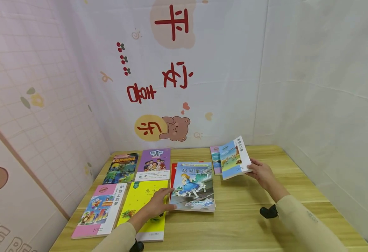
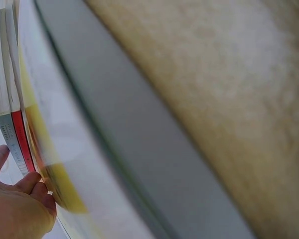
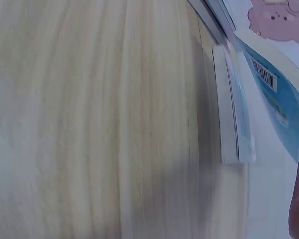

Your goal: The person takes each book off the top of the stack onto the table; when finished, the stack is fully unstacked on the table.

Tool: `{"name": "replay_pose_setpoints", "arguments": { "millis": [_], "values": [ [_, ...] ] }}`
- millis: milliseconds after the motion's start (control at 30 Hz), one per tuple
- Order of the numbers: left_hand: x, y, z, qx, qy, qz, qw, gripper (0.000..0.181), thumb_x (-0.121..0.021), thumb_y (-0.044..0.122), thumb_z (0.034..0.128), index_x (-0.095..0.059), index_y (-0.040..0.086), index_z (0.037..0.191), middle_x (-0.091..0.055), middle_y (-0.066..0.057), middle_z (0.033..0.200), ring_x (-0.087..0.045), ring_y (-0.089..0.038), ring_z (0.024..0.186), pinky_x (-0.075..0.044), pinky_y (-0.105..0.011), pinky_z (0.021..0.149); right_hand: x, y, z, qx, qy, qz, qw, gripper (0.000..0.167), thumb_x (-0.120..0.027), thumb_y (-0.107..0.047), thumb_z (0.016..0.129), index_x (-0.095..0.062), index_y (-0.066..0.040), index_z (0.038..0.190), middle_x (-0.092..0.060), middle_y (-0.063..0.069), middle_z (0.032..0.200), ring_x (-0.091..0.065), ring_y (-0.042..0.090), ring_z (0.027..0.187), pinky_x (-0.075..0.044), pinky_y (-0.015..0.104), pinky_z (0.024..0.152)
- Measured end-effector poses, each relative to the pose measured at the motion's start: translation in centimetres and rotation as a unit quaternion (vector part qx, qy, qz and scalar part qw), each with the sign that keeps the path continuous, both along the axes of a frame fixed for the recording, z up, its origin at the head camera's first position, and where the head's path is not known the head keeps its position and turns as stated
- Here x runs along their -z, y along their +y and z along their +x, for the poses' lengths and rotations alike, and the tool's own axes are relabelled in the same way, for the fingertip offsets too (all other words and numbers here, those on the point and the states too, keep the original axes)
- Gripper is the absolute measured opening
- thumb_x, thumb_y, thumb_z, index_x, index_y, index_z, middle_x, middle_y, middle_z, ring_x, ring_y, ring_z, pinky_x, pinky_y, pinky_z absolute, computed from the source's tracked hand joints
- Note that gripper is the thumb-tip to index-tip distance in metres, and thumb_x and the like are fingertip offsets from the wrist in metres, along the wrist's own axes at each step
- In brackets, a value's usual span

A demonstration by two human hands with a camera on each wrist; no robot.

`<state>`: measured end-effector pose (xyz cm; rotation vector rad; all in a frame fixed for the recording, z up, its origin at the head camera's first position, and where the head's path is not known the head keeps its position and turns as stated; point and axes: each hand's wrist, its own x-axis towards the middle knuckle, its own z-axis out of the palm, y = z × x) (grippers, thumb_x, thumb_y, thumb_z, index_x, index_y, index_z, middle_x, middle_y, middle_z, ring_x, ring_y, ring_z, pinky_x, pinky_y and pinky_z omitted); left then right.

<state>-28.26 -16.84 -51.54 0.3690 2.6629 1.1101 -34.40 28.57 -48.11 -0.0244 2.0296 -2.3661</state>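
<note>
My right hand (image 1: 261, 172) pinches the lower right corner of a blue-and-white paperback book (image 1: 232, 157), lifted and tilted at the back right. Its blue back cover (image 3: 274, 94) with a barcode shows in the right wrist view. Beneath it a pink-and-blue book (image 1: 216, 161) is partly covered. My left hand (image 1: 155, 203) reaches over a yellow book (image 1: 143, 210), fingers extended against the left edge of a grey-blue fairy-tale book (image 1: 193, 187). That book lies on a red book (image 1: 173, 173), mostly hidden; in the left wrist view the fingers touch near the red spine (image 2: 22, 139).
On the left of the wooden table (image 1: 234, 224) lie a pink-and-white book (image 1: 99, 210), a green book (image 1: 121, 168) and a purple book (image 1: 154, 162). White printed cloth walls (image 1: 228, 87) stand behind and at the sides.
</note>
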Motion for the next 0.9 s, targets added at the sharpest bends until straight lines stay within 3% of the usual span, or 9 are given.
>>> {"name": "replay_pose_setpoints", "arguments": {
  "millis": [433,900],
  "values": [
    [0.0,0.0,0.0,0.001,-0.002,-0.003,1.0,0.075,-0.079,0.038,0.0836,-0.046,0.022,0.149,-0.034,-0.017,0.154,-0.029,-0.044,0.139,-0.029,-0.067,0.107,-0.6,4.7,-1.4,0.028,-0.022,-0.02,0.9992,0.068,-0.052,-0.002,0.101,-0.013,0.005,0.156,-0.066,-0.01,0.093,-0.068,0.007,0.084,-0.056,0.03,0.084],
    [-0.1,0.1,0.0,-0.007,-0.003,-0.012,0.9999,0.076,-0.079,0.038,0.0831,-0.046,0.022,0.149,-0.033,-0.017,0.155,-0.031,-0.043,0.138,-0.029,-0.066,0.107,0.5,9.0,-2.3,0.063,-0.05,0.087,0.993,0.067,-0.05,-0.006,0.1,-0.014,0.002,0.156,-0.057,-0.012,0.095,-0.064,0.001,0.081,-0.056,0.027,0.08]
  ]
}}
